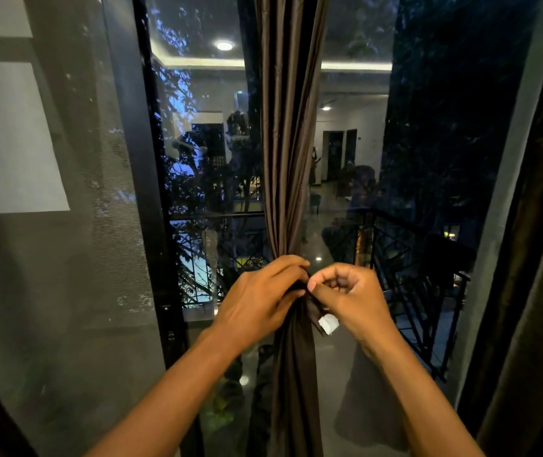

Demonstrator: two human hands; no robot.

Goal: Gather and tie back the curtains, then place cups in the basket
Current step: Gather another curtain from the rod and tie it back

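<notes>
A dark brown curtain (288, 143) hangs bunched into a narrow column in front of the glass door. At waist height my left hand (260, 298) wraps around the gathered folds and grips them. Just to the right, my right hand (349, 298) pinches a dark tie-back strap (313, 311) against the bundle. The strap's end carries a small white patch (328, 323) that sticks out below my right thumb. No cups or basket are in view.
A black door frame (154, 192) stands left of the curtain, with a mesh screen panel (49, 258) beyond it. Another dark curtain (533, 258) hangs at the right edge. Through the glass, a black balcony railing (411, 275) and room reflections show.
</notes>
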